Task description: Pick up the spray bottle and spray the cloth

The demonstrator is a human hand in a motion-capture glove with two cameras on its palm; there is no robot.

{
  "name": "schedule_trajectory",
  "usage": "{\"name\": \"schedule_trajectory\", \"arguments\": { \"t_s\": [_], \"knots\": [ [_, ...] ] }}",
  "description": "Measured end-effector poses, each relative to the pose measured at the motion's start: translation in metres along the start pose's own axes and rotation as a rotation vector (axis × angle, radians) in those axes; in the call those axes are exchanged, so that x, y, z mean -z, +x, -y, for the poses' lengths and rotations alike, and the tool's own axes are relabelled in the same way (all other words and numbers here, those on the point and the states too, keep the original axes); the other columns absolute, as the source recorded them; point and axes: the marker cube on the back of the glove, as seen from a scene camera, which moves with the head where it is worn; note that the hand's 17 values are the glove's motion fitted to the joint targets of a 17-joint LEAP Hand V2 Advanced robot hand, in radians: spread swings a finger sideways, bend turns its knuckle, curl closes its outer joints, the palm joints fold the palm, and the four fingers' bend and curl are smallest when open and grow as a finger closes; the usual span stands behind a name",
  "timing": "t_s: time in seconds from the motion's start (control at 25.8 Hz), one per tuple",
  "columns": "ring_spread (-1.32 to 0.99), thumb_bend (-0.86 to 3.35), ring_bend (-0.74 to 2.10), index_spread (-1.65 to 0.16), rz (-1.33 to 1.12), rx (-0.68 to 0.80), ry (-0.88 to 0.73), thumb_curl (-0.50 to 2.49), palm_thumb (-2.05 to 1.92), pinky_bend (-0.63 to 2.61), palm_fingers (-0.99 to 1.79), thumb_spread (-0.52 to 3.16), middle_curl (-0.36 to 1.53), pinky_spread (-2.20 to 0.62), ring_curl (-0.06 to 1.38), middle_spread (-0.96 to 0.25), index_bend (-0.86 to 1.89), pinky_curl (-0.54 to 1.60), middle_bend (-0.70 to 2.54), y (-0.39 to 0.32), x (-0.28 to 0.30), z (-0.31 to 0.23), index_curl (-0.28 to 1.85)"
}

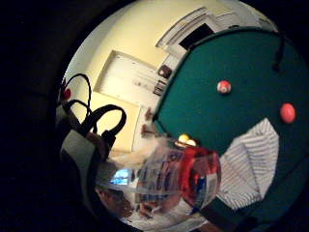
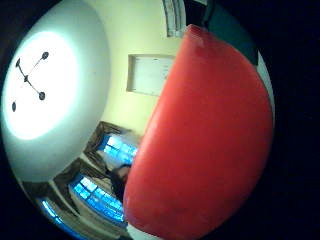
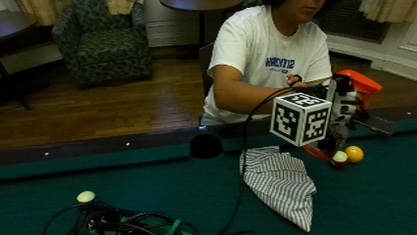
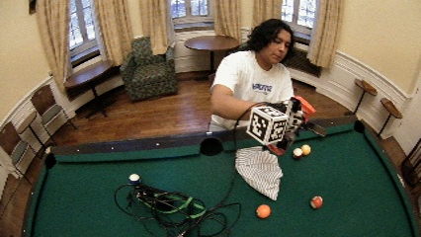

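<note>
While the right hand [image 3: 329, 95] has its fingers curled round the spray bottle [image 3: 348, 105] above the striped cloth [image 3: 280, 183], clear plastic body looks light, slick; hold the neck.

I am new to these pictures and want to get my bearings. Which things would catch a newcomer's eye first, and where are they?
First, the spray bottle with its orange-red head, lifted above the green pool table in the person's gloved right hand. Below it the striped cloth lies crumpled on the felt near the rail. Then the billiard balls: a yellow ball beside the cloth, an orange ball further out.
</note>
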Motion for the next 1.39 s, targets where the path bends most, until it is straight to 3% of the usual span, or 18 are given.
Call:
{"name": "schedule_trajectory", "arguments": {
  "t_s": [0.58, 0.85, 1.39],
  "knots": [
    [-0.23, -0.03, 0.72, -0.28, -0.037, 0.099, -0.021, 0.89, 0.95, 0.5, 1.35, 0.43, 0.59, -0.31, 0.5, -0.22, 0.24, 0.41, 0.54, 0.122, -0.097, 0.014, 0.67],
    [-0.22, -0.02, 0.72, -0.28, -0.09, 0.134, -0.007, 0.9, 0.95, 0.5, 1.35, 0.42, 0.6, -0.32, 0.5, -0.22, 0.24, 0.41, 0.55, 0.131, -0.118, 0.026, 0.67],
    [-0.23, -0.03, 0.75, -0.28, -0.085, 0.135, 0.022, 0.9, 0.96, 0.5, 1.36, 0.43, 0.6, -0.32, 0.51, -0.22, 0.23, 0.41, 0.56, 0.148, -0.143, 0.101, 0.67]
  ]
}}
